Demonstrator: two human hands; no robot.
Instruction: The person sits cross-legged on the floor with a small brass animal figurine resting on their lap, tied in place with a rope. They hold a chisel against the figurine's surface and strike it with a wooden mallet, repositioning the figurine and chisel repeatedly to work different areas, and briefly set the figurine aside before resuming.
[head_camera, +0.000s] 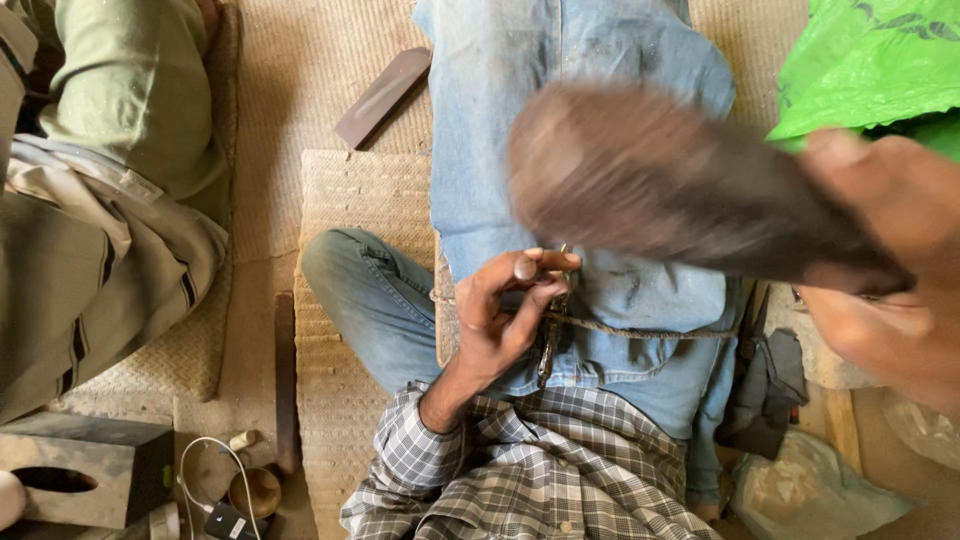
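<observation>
Far left: another person seated, green top (140, 90), grey trousers. Lower left: dark block w/ slot (80, 470), white cable, small brass cup (256, 490). Upper centre: flat dark slab (382, 96) on woven mat (350, 210). Centre: left hand (505, 320) pinched narrow on thin metal tool (548, 345), held upright against denim lap, cord (640, 328) across. Right: right hand (885, 265) gripping blurred dark wooden mallet (660, 185), raised above tool. Top right: bright green plastic bag (870, 65); lower right: crumpled pale wrap (810, 490).
</observation>
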